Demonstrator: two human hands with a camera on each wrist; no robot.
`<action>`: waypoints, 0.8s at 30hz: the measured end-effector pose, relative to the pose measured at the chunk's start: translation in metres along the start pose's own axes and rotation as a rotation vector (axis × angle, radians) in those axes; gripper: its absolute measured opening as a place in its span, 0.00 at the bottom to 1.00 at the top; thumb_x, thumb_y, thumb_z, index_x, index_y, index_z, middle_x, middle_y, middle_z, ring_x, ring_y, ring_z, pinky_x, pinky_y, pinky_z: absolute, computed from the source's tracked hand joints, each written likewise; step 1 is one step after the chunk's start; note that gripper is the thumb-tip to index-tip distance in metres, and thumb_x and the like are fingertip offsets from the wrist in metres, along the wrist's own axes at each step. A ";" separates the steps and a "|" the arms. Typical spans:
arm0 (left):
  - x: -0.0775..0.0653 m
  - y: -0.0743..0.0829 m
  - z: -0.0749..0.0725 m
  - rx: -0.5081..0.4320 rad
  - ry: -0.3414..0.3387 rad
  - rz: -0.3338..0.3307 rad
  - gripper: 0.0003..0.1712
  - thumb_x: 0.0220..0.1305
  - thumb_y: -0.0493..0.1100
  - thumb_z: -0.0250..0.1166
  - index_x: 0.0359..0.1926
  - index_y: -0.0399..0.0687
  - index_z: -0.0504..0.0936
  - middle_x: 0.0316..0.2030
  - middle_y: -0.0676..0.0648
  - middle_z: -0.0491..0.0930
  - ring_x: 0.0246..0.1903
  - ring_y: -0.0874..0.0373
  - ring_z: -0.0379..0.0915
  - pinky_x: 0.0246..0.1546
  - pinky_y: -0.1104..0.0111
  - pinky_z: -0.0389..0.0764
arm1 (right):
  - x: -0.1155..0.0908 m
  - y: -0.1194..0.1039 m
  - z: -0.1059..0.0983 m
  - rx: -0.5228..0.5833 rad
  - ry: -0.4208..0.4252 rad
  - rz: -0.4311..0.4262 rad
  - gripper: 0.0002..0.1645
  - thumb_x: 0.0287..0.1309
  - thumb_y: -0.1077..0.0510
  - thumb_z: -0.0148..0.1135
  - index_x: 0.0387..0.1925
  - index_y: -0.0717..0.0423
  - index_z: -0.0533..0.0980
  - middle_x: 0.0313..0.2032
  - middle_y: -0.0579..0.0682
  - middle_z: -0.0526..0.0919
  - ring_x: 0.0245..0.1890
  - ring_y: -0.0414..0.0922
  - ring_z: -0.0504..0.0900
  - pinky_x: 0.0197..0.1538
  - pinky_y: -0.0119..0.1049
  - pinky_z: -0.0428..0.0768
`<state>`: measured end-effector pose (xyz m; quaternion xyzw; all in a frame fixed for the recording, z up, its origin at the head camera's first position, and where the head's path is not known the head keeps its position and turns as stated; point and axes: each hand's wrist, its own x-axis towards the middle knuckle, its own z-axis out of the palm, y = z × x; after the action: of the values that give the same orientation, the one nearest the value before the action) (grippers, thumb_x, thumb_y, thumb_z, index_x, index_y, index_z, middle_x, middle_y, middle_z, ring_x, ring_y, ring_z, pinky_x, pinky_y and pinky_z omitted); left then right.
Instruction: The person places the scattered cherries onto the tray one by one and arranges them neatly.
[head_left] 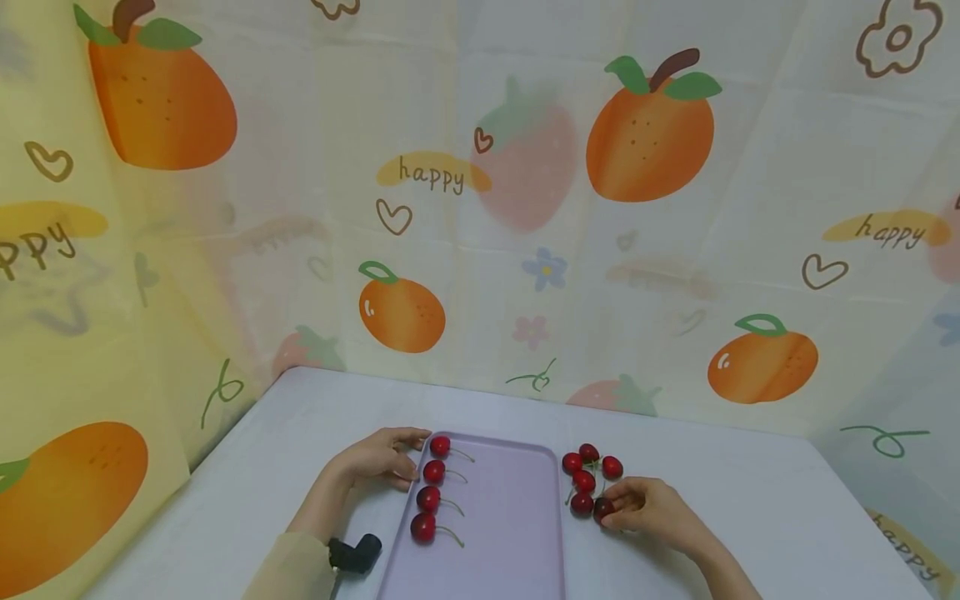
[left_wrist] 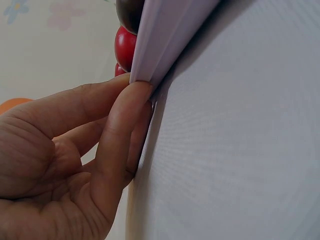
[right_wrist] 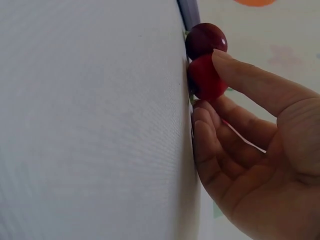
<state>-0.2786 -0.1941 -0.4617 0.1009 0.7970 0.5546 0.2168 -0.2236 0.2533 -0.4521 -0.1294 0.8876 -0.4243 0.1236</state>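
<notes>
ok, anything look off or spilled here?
Nothing stands out: four cherries line the left side of the tray, loose cherries cluster on the table beside it, the right hand touching one. No visible spill or damage.

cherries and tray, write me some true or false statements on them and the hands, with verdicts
1. Four cherries lie in a row on the tray. True.
2. The row runs along the tray's right edge. False: it runs along the left edge.
3. The left hand touches the tray. True.
4. The right hand pinches a cherry beside the tray. True.
5. The tray is bright green. False: it is pale purple.
</notes>
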 end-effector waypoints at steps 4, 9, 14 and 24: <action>0.000 0.000 0.000 -0.006 -0.004 -0.009 0.39 0.52 0.31 0.65 0.68 0.40 0.68 0.59 0.37 0.69 0.34 0.57 0.78 0.36 0.67 0.88 | 0.001 0.000 0.002 -0.021 0.008 0.004 0.24 0.48 0.51 0.75 0.43 0.63 0.81 0.34 0.49 0.85 0.32 0.37 0.79 0.34 0.25 0.79; -0.001 0.001 0.000 -0.009 -0.017 -0.006 0.39 0.53 0.31 0.65 0.69 0.39 0.68 0.59 0.36 0.68 0.33 0.58 0.78 0.35 0.68 0.88 | 0.001 -0.003 0.002 -0.042 0.008 0.020 0.23 0.49 0.49 0.75 0.42 0.61 0.81 0.33 0.49 0.84 0.31 0.38 0.77 0.32 0.26 0.78; -0.002 0.002 -0.001 -0.012 -0.019 0.001 0.39 0.53 0.31 0.65 0.69 0.39 0.68 0.59 0.37 0.68 0.31 0.58 0.78 0.35 0.68 0.88 | 0.000 -0.003 0.001 -0.017 0.000 0.042 0.23 0.50 0.50 0.74 0.41 0.62 0.80 0.33 0.49 0.84 0.32 0.42 0.78 0.31 0.27 0.80; 0.000 0.001 -0.002 -0.010 -0.025 -0.002 0.39 0.54 0.30 0.65 0.69 0.39 0.67 0.59 0.37 0.68 0.30 0.59 0.78 0.35 0.69 0.88 | 0.000 0.000 -0.001 0.018 0.020 0.038 0.22 0.50 0.52 0.73 0.41 0.62 0.78 0.33 0.50 0.84 0.32 0.40 0.80 0.31 0.28 0.82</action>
<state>-0.2793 -0.1959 -0.4602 0.1056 0.7915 0.5572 0.2278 -0.2239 0.2537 -0.4514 -0.1072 0.8872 -0.4312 0.1241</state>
